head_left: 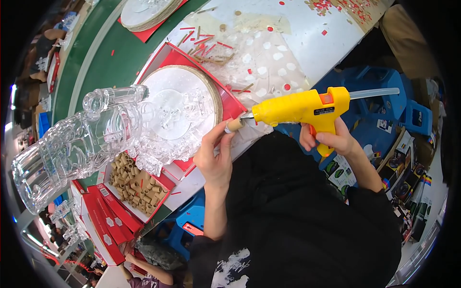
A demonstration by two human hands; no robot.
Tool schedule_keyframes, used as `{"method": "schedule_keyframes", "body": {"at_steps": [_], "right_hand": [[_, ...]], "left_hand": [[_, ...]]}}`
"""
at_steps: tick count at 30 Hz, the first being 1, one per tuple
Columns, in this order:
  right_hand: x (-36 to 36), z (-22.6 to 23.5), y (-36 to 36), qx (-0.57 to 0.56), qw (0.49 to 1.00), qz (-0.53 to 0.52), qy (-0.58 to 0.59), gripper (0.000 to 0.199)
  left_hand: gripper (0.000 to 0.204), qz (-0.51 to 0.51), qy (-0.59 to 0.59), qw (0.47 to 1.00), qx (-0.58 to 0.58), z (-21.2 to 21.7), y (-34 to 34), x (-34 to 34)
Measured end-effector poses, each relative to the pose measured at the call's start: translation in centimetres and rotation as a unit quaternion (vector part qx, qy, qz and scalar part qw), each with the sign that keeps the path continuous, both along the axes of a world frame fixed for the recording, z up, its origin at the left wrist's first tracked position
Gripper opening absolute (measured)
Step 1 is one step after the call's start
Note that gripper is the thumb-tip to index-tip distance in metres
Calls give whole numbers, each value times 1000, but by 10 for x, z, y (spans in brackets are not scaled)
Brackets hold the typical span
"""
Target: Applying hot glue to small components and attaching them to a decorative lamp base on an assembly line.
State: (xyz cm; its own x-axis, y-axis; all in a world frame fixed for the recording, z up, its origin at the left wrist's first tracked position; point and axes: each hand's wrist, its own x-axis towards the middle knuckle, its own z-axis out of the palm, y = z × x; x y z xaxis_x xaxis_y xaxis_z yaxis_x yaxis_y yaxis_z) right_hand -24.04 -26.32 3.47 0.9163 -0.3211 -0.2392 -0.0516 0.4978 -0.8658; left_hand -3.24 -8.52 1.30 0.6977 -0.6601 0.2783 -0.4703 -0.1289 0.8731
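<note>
gluing step | left hand [217, 158] fingers pinch small tube [234, 125] | right hand [331, 140] grips glue gun [302, 108] | nozzle seemingly touching tube | next: steady squeeze

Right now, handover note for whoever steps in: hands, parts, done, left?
Left hand: pinches a small cardboard tube at the fingertips, held up to the nozzle.
Right hand: grip around the handle of the yellow glue gun, nozzle tip at the tube's end.
Parts: more tubes in the red box by the left forearm; round disc with clear glass pieces on a red tray ahead; big clear glass bottle to the left.
Done: tube picked, gun at the tube.
Left: whether glue is on yet can't be told; tube not yet placed.
</note>
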Motion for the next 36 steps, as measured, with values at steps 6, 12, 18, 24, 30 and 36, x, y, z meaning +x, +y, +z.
{"method": "schedule_keyframes", "body": {"at_steps": [6, 12, 18, 24, 30, 36], "right_hand": [[-3, -1, -1, 1, 1000, 2, 9, 45], [-8, 2, -2, 14, 1000, 18, 9, 43], [-11, 4, -1, 27, 999, 18, 0, 40], [-8, 4, 1, 22, 1000, 4, -2, 39], [-7, 7, 3, -10, 999, 0, 34, 36], [-8, 9, 5, -37, 998, 10, 49, 30]], "left_hand": [[21, -33, 19, 999, 32, 3, 4, 0], [22, -33, 21, 999, 23, 2, 3, 0], [22, -33, 14, 999, 35, 3, 3, 0], [22, -32, 19, 999, 34, 2, 4, 0], [23, -25, 12, 999, 41, 2, 5, 0], [24, 1, -2, 1000, 8, -1, 0, -1]]}}
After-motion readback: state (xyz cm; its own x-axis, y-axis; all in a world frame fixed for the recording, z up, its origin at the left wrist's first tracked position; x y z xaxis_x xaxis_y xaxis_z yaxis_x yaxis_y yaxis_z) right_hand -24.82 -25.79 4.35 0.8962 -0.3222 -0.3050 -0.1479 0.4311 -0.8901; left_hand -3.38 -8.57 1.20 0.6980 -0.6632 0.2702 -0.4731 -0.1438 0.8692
